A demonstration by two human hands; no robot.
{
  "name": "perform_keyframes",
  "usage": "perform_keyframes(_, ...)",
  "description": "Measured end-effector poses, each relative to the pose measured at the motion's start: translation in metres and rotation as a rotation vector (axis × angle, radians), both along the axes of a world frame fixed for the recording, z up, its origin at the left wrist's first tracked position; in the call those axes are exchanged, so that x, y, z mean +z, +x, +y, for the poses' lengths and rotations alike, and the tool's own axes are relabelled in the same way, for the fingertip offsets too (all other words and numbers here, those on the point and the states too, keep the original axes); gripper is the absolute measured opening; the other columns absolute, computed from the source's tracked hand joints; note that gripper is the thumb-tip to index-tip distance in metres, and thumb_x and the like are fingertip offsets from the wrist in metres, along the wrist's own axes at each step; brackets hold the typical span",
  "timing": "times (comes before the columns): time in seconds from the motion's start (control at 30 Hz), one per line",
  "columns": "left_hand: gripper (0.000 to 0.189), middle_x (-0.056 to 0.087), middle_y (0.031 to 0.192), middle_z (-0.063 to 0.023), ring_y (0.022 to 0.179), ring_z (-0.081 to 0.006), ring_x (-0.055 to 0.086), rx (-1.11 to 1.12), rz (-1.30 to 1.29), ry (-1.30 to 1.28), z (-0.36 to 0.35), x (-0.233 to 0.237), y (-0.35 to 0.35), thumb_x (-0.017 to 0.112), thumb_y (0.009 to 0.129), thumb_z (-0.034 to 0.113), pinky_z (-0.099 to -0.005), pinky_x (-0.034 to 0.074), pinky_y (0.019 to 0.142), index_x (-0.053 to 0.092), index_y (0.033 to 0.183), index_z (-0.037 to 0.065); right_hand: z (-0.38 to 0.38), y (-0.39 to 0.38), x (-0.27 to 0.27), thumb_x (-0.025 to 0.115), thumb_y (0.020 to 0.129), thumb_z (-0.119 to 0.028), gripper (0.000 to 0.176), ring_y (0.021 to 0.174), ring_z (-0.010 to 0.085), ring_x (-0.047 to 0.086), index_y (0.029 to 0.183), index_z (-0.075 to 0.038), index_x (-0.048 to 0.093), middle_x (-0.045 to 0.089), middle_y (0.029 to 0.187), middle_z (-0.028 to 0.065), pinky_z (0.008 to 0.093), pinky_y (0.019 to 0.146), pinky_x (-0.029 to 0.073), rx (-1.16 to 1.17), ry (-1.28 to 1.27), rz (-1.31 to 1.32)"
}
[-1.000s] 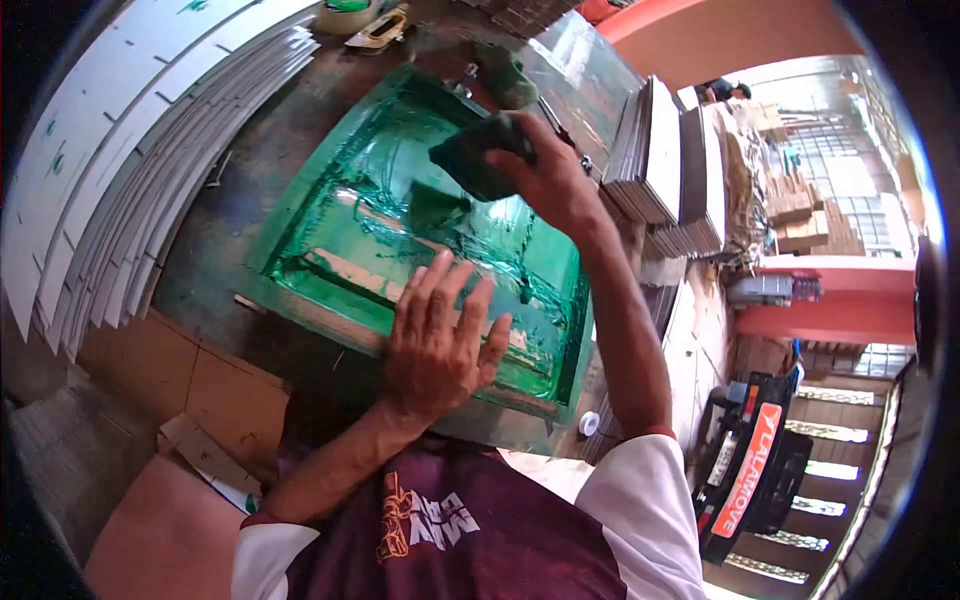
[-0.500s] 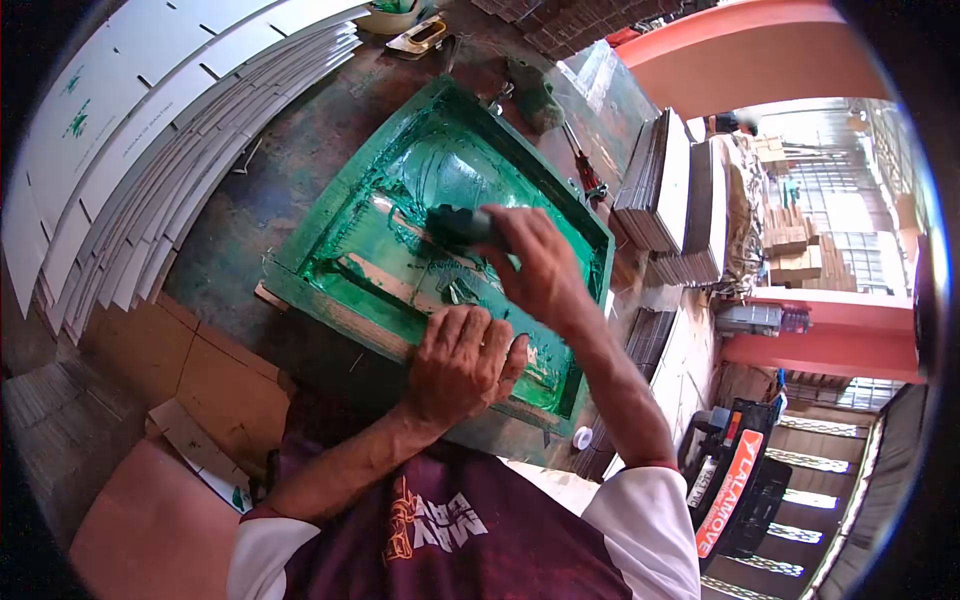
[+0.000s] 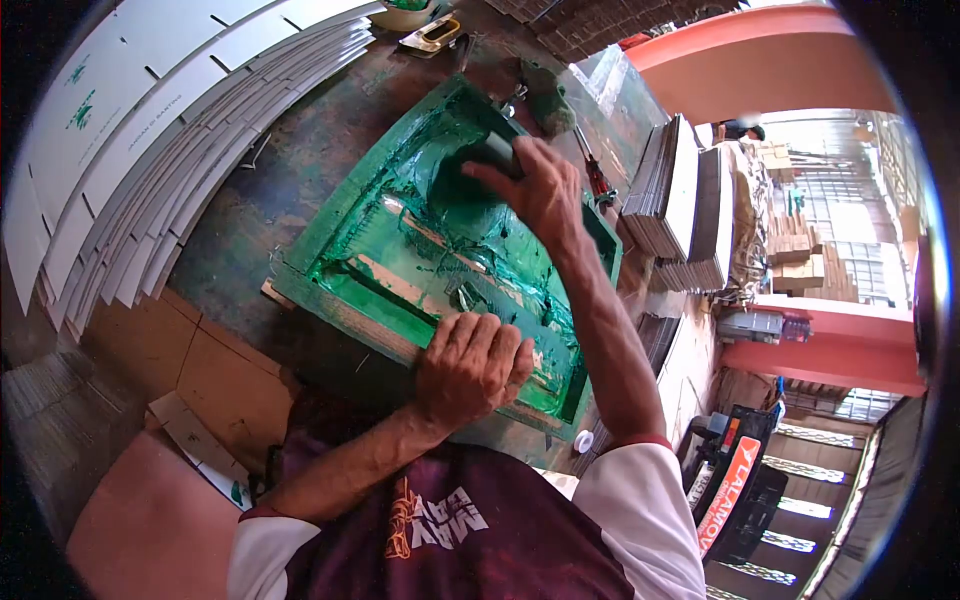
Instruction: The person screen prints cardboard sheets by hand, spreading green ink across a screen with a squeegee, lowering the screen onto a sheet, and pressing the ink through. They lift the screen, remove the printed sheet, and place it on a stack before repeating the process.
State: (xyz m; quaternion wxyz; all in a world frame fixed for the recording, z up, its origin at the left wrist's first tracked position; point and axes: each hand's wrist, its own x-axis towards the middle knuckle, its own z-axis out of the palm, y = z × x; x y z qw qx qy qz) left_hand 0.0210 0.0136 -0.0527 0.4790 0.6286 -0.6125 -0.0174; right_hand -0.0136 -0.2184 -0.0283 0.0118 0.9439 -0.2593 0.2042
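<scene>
A screen-printing frame with green-stained wooden sides lies on the table before me, its mesh smeared with wet green ink. My left hand rests on the near side of the frame, fingers curled over the edge. Over the far part of the mesh, my right hand is closed around a dark squeegee, which is blurred by motion. Ink lies in thick streaks around the squeegee, and pale printed shapes show through the mesh near my left hand.
Stacked white printed cardboard sheets stand at the left. More cardboard stacks lie to the right. Beyond the frame are an ink-stained cloth, a red-handled tool and a yellowish tray. A tape roll sits near the frame's right corner.
My right hand has moved the squeegee away from me, toward the far end of the mesh. Fresh ink streaks show where it was. My left hand stays on the frame's edge.
</scene>
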Motion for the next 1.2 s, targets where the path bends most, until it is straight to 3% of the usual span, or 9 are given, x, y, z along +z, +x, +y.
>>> perform_keyframes(0.3,0.024,0.050,0.076,-0.0072,0.074,-0.0274,0.056,-0.013,-0.014,-0.031,0.004,0.002,0.000,0.066,0.091,0.026,-0.0420,0.046,0.073,0.053,0.079,0.010,0.067,-0.017,0.011,0.091,0.073,-0.029,0.042,0.058,0.0289,0.054,0.076,-0.005,0.057,0.050,0.069,0.0099,0.0405,0.054,0.044,0.051,0.106,-0.110)
perform_keyframes(0.47,0.021,0.054,0.079,-0.0065,0.079,-0.0250,0.062,-0.236,0.003,-0.397,0.015,0.002,0.010,0.072,0.086,0.022,-0.0412,0.051,0.076,0.055,0.080,0.010,0.056,-0.046,0.058,0.085,0.085,-0.034,0.035,0.080,0.0112,0.065,0.101,-0.004,0.074,0.074,0.088,0.0051,0.0289,0.074,0.053,-0.317,0.530,-0.566)
perform_keyframes(0.67,0.017,0.058,0.082,-0.0015,0.086,-0.0210,0.064,-0.350,0.076,-0.658,-0.015,0.063,-0.003,0.074,0.084,0.026,-0.0412,0.053,0.086,0.061,0.081,0.015,0.108,-0.123,0.147,0.074,0.094,-0.039,0.042,0.083,0.0144,0.069,0.117,-0.004,0.075,0.077,0.096,0.0085,0.0320,0.077,0.055,-0.606,-0.097,-0.708)
perform_keyframes(0.73,0.018,0.059,0.085,-0.0012,0.085,-0.0204,0.064,-0.286,0.124,-0.839,-0.041,0.097,-0.013,0.074,0.080,0.026,-0.0396,0.053,0.084,0.061,0.079,0.015,0.123,-0.135,0.165,0.074,0.094,-0.032,0.034,0.089,0.0163,0.069,0.111,-0.003,0.073,0.075,0.101,0.0092,0.0327,0.084,0.056,-0.705,-0.186,-0.785)
perform_keyframes(0.93,0.021,0.059,0.083,-0.0004,0.088,-0.0204,0.063,-0.165,0.150,-1.280,-0.136,0.188,-0.054,0.073,0.068,0.032,-0.0409,0.051,0.080,0.064,0.079,0.016,0.022,-0.189,0.180,0.072,0.090,-0.053,0.052,0.093,0.0211,0.071,0.111,-0.006,0.074,0.074,0.106,0.0077,0.0359,0.081,0.058,-0.526,-0.427,-0.748)
perform_keyframes(1.03,0.026,0.060,0.088,-0.0017,0.091,-0.0203,0.062,-0.366,0.208,-1.180,-0.116,0.153,-0.088,0.073,0.065,0.034,-0.0405,0.051,0.082,0.066,0.082,0.016,0.018,-0.143,0.237,0.062,0.091,-0.067,0.066,0.100,0.0247,0.071,0.115,-0.007,0.076,0.075,0.109,0.0104,0.0392,0.087,0.055,-0.673,-0.336,-0.681)
perform_keyframes(1.07,0.020,0.063,0.094,-0.0055,0.089,-0.0248,0.063,-0.443,0.207,-1.073,-0.094,0.129,-0.095,0.079,0.074,0.026,-0.0471,0.053,0.079,0.064,0.080,0.014,-0.009,-0.157,0.246,0.065,0.086,-0.072,0.073,0.096,0.0257,0.071,0.113,-0.005,0.076,0.076,0.103,0.0123,0.0398,0.087,0.054,-0.671,-0.425,-0.601)
perform_keyframes(1.17,0.019,0.061,0.094,-0.0081,0.090,-0.0289,0.063,-0.738,0.171,-0.437,-0.091,0.031,-0.096,0.078,0.075,0.023,-0.0453,0.053,0.086,0.064,0.081,0.012,-0.040,-0.162,0.262,0.068,0.079,-0.077,0.081,0.095,0.0270,0.071,0.110,-0.002,0.077,0.076,0.100,0.0148,0.0412,0.090,0.052,-0.644,-0.505,-0.497)
perform_keyframes(1.2,0.019,0.060,0.098,-0.0096,0.096,-0.0303,0.063,-0.812,-0.082,-0.332,-0.103,0.008,-0.081,0.078,0.074,0.020,-0.0462,0.052,0.090,0.065,0.084,0.011,-0.031,-0.143,0.265,0.069,0.077,-0.077,0.082,0.096,0.0274,0.071,0.109,-0.003,0.077,0.076,0.100,0.0150,0.0417,0.092,0.052,-0.629,-0.425,-0.585)
